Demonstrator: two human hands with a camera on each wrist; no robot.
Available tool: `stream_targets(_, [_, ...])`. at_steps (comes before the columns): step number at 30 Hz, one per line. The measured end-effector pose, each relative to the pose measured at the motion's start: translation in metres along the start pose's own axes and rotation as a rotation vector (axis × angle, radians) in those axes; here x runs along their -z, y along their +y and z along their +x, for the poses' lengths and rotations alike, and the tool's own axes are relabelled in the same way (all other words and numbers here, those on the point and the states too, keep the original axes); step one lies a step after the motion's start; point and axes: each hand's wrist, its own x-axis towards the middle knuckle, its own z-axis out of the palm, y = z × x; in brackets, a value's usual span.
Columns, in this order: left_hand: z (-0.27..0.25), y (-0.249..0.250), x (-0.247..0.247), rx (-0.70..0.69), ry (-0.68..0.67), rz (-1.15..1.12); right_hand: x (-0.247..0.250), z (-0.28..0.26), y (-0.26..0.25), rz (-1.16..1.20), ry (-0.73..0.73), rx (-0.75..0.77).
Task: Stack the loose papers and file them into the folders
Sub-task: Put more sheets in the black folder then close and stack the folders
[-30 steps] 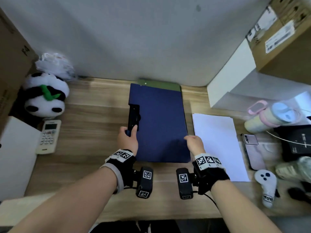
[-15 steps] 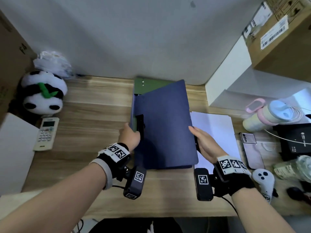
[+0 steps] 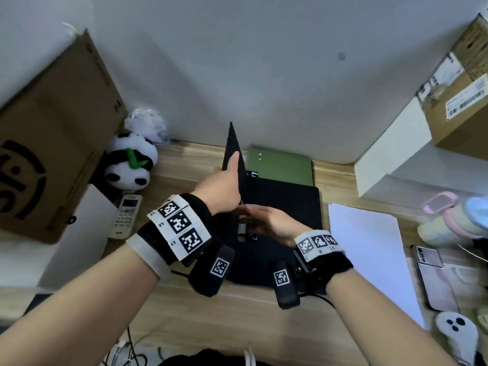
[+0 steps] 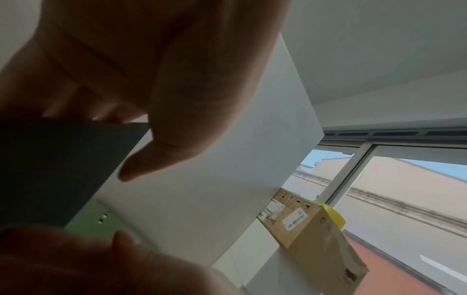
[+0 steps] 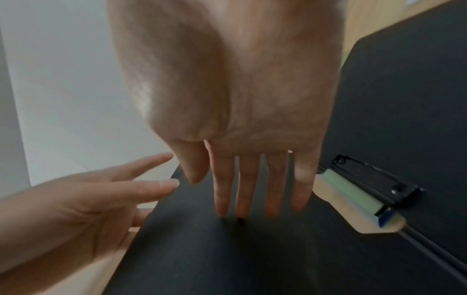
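A dark blue folder [image 3: 285,207] lies open on the wooden desk, its cover [image 3: 232,143] standing almost upright. My left hand [image 3: 227,178] holds that cover [image 4: 50,169] up, its edge between thumb and fingers. My right hand [image 3: 266,217] lies flat inside the folder, fingers straight, fingertips [image 5: 252,207] touching the dark inner surface beside the black clip [image 5: 366,185]. A green folder [image 3: 280,165] lies underneath, sticking out at the back. The white papers [image 3: 367,249] lie in a stack to the right of the folders.
A panda plush [image 3: 129,165], a white handset [image 3: 125,216] and a big cardboard box [image 3: 52,143] stand on the left. On the right are a white box [image 3: 390,154], a pastel bottle [image 3: 454,220], a smartphone [image 3: 433,276] and a white controller [image 3: 456,336].
The blue cover has swung from half raised to almost upright. My left hand rose with it; my right hand left the cover's right edge and moved inside the folder.
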Motion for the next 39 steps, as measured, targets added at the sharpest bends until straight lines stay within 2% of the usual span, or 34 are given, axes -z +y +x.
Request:
stream_targets(2, [0.0,-0.016,0.002,0.046,0.008,0.072,-0.006,0.014,0.005,-0.008,-0.025,-0.051])
stream_targets(4, [0.001,-0.033,0.002,0.116,0.0,0.105,-0.004,0.024,0.013,0.034,0.023,-0.12])
stream_targets(8, [0.003,-0.064,-0.006,0.266,-0.007,0.089,0.019,0.028,0.041,0.071,0.294,-0.283])
stream_targets(11, [0.005,-0.083,-0.019,0.382,0.056,0.095,0.041,0.023,0.064,0.047,0.494,-0.402])
stream_targets(13, [0.009,-0.089,-0.029,0.442,0.117,0.158,0.054,0.018,0.082,-0.054,0.595,-0.449])
stream_targets(15, [0.015,-0.09,-0.041,0.418,0.158,0.17,0.065,0.01,0.098,-0.175,0.668,-0.483])
stream_targets(17, [0.027,-0.08,-0.056,0.347,0.111,0.154,0.082,0.0,0.115,-0.264,0.774,-0.523])
stream_targets(21, [0.038,-0.06,-0.079,0.251,0.015,0.098,0.099,-0.014,0.131,-0.221,0.916,-0.557])
stream_targets(27, [0.051,-0.019,-0.134,0.226,-0.258,-0.028,0.116,-0.026,0.149,-0.085,0.88,-0.542])
stream_targets(33, [0.058,0.004,-0.166,0.242,-0.24,-0.028,0.122,-0.037,0.163,-0.073,0.816,-0.493])
stream_targets(39, [0.072,0.04,-0.178,0.221,-0.222,-0.075,0.171,-0.059,0.184,-0.008,0.967,-0.49])
